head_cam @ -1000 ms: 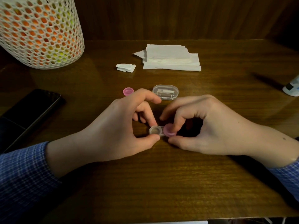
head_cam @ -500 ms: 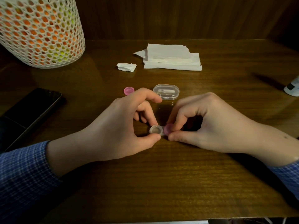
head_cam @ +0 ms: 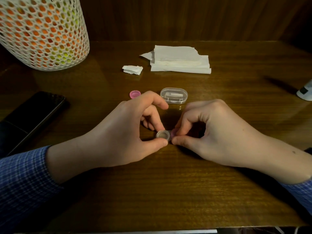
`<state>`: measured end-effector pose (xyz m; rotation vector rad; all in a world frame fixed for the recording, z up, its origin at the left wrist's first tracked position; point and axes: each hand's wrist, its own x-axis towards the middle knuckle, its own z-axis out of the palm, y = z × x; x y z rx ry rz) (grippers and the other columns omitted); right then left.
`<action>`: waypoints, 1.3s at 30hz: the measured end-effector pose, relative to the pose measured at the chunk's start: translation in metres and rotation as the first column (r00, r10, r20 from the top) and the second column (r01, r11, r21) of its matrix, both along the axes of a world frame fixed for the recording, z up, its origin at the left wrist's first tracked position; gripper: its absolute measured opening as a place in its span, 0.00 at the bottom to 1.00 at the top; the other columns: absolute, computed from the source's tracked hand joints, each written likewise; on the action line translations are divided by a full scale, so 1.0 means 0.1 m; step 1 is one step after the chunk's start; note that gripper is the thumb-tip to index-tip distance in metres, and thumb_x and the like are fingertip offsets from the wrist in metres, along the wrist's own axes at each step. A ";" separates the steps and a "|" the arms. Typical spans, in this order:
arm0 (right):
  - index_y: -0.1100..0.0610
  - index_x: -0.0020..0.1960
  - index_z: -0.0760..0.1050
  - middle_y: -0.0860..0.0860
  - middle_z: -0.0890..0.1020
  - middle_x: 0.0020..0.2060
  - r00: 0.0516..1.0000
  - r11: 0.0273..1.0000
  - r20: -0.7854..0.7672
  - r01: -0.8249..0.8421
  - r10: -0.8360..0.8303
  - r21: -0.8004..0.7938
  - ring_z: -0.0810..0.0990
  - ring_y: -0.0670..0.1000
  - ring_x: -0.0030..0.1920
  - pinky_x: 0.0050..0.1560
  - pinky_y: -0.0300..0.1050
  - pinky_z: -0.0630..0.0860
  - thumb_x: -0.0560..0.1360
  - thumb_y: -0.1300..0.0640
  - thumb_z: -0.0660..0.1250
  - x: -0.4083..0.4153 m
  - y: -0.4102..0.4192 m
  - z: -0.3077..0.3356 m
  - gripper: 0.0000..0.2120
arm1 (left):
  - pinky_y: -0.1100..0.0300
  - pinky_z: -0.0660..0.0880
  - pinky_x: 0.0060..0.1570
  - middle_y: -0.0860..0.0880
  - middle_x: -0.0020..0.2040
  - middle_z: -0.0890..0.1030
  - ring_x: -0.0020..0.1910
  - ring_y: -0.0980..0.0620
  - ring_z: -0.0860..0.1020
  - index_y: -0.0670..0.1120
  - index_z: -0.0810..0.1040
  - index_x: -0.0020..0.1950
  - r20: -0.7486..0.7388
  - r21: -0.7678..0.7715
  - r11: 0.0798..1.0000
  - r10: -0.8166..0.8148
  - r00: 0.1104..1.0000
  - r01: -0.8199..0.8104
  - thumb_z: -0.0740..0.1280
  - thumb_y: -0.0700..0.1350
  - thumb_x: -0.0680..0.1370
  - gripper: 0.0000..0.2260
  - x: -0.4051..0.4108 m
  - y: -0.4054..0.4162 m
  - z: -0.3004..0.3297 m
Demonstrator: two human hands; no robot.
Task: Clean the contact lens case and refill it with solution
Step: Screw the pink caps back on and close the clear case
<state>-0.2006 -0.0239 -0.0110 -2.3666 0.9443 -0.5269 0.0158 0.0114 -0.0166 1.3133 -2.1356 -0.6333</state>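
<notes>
A white mesh basket (head_cam: 42, 32) is sitting way off past the left hand, a black phone (head_cam: 32, 114) is lying just left of it, and a clear plastic box (head_cam: 173, 98) is sitting right beyond both hands.

Pink cap (head_cam: 173, 133): mostly hidden by right-hand fingers (head_cam: 183, 123).
Bottle (head_cam: 306, 92): cut by right edge.
Basket (head_cam: 42, 32): cropped top, left.

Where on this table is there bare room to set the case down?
Bare wood lies along the near edge of the table below both hands, and between the tissue stack and the bottle. It is crowded around the pink cap and clear box.
</notes>
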 end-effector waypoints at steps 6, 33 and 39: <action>0.48 0.37 0.83 0.40 0.84 0.41 1.000 0.999 0.018 0.013 -0.012 -0.031 0.83 0.38 0.47 0.51 0.37 0.80 0.70 0.49 0.78 0.02 0.00 -0.01 0.05 | 0.69 0.77 0.51 0.59 0.42 0.85 0.47 0.63 0.83 0.49 0.72 0.68 0.008 -0.012 1.000 0.007 1.000 -0.007 0.77 0.51 0.70 0.29 0.00 0.00 0.00; 0.51 0.38 0.84 0.43 0.84 0.43 0.997 0.999 0.065 -0.032 0.034 -0.024 0.84 0.43 0.46 0.48 0.43 0.82 0.68 0.48 0.78 0.01 -0.02 -0.04 0.07 | 0.71 0.77 0.51 0.59 0.42 0.84 0.47 0.63 0.83 0.48 0.74 0.67 0.016 -0.024 0.999 0.021 1.000 -0.021 0.79 0.48 0.71 0.28 0.00 0.03 -0.02; 0.52 0.42 0.86 0.42 0.86 0.45 0.993 0.993 0.023 -0.115 0.114 0.040 0.85 0.42 0.49 0.51 0.39 0.82 0.71 0.56 0.78 -0.05 -0.09 0.01 0.02 | 0.70 0.77 0.50 0.59 0.42 0.84 0.46 0.63 0.83 0.48 0.74 0.67 0.005 -0.016 1.000 0.025 1.000 -0.025 0.79 0.49 0.70 0.28 0.00 0.03 -0.02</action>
